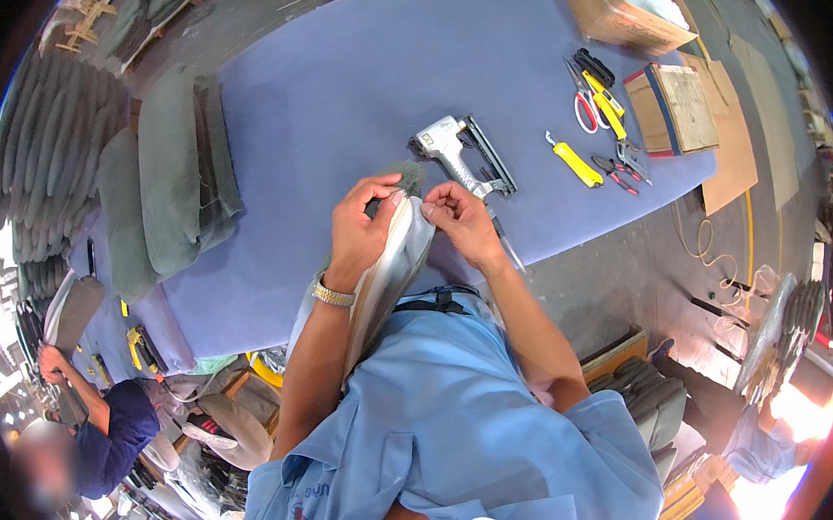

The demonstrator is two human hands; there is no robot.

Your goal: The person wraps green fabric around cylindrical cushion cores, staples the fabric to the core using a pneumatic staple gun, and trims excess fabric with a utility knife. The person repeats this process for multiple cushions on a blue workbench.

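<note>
A long padded piece (390, 263), with dark green-grey fabric at its far end and a pale underside, stands on end against my body at the table edge. My left hand (362, 222), with a watch on its wrist, is closed on the left side of its far end. My right hand (460, 223) pinches the pale edge at the right of that same end. Just beyond my right hand, a silver pneumatic staple gun (451, 150) lies on the blue-covered table (326, 89). Its hose connection runs down beside my right wrist.
Right on the table are a yellow utility knife (577, 165), pliers (615, 173), red-handled scissors (586, 109) and a cardboard box (669, 108). Grey-green padded pieces (171, 170) lie at the left, by a tall stack (59, 142). Another person (117, 423) works at lower left.
</note>
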